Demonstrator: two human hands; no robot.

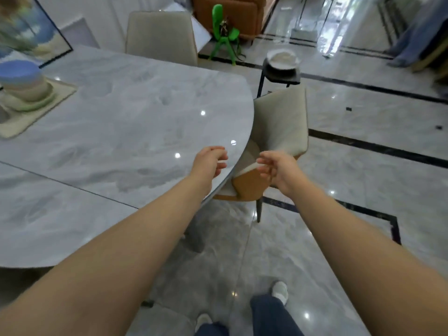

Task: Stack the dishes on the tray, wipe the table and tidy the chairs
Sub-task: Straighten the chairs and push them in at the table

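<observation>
- Landmark: the desk [126,122], a grey marble top with a rounded end.
- Dishes [25,83]: a stack with a blue rim on top stands on the tray [21,122], at the desk's far left edge. They appear stacked; the picture is soft there, so the count cannot be told.
- Desk top: glossy, with ceiling lights reflected; no cloth is seen on it. Whether it is wiped cannot be told.
- Near chair [278,132]: beige seat and back with an orange shell, at the rounded end of the desk. Its seat is partly under the top and its back is turned at an angle to the desk edge.
- Far chair [161,36]: beige, at the desk's far side, back upright and close to the edge.
- Left hand [209,162]: above the desk's rounded edge, fingers loosely curled, holding nothing.
- Right hand [278,169]: just off the desk edge, over the near chair's seat, fingers relaxed and spread, holding nothing. Contact with the chair is not evident.
- Step in hand, by judgement: tidying the chairs, with both hands reaching for the near chair.
- Next move calls for: a grasp on the chair's back or shell, then a turn to square it and a push under the desk, keeping its back off the marble edge.
- Also beyond the desk: a green plastic chair [224,35] and a stool [281,73] carrying a white bowl.
</observation>
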